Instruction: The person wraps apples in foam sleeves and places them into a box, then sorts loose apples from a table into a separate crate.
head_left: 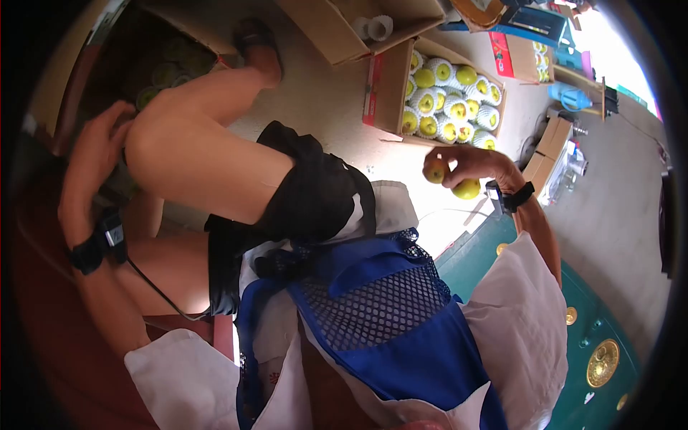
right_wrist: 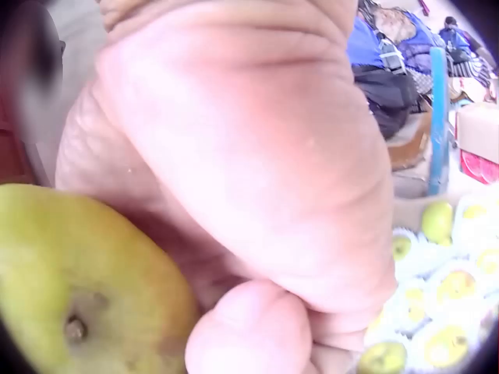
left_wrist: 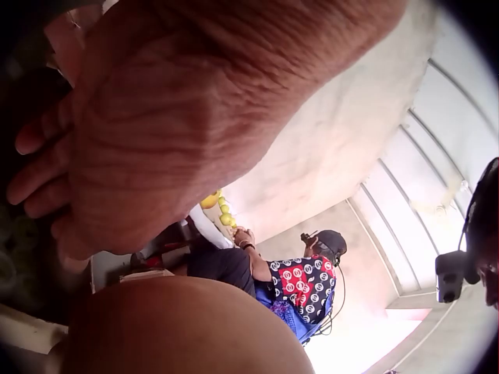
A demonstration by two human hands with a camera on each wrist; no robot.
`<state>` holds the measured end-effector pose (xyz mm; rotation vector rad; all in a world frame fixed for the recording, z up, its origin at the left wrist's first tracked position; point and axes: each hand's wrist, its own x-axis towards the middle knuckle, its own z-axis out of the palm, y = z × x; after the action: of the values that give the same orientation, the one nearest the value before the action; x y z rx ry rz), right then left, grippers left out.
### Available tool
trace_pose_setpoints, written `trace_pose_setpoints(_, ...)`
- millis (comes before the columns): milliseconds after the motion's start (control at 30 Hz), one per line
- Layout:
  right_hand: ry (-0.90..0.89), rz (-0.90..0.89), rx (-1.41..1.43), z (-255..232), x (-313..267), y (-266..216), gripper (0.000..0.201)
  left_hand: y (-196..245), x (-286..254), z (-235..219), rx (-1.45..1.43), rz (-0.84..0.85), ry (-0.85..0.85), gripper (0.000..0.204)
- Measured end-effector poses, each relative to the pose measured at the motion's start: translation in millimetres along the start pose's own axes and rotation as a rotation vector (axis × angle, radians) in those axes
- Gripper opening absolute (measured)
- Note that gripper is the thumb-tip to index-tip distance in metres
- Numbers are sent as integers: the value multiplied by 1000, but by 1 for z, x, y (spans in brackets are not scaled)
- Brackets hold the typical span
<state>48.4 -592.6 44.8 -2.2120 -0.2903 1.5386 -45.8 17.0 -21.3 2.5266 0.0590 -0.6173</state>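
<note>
My right hand (head_left: pixel 469 163) is raised in front of the body at the right, near the box of netted fruit. Its fingers curl round a reddish-yellow pear (head_left: pixel 434 172), and a second, greener pear (head_left: pixel 467 188) sits against the underside of the hand. One pear (right_wrist: pixel 86 288) fills the lower left of the right wrist view, its stem end towards the camera. My left hand (head_left: pixel 100 143) is beside the bent knee, at the edge of a shadowed box. Its fingers (left_wrist: pixel 47 164) are extended, with dim round fruit beneath; nothing shows in its grasp.
A cardboard box (head_left: pixel 390 89) holds several pears in white foam nets. Behind it, another open carton (head_left: pixel 322 29) contains foam nets. To the right lies a green surface with gold ornaments (head_left: pixel 602 363). Another person (left_wrist: pixel 300 284) sits nearby in the left wrist view.
</note>
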Motion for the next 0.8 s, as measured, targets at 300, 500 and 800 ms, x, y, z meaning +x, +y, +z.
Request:
trace_pose_setpoints(300,69,105,-31,-38,-94,-27,41,21,-6,-5,22,70,29,24)
trace_pose_setpoints(500,238,-55,-162,-76,-112,-118,38,48,3,-15,142,124,101,27)
trace_pose_setpoints(800,457,-743,-293,-167,-61,-444,39,35,-22,-18,236,67,155,23)
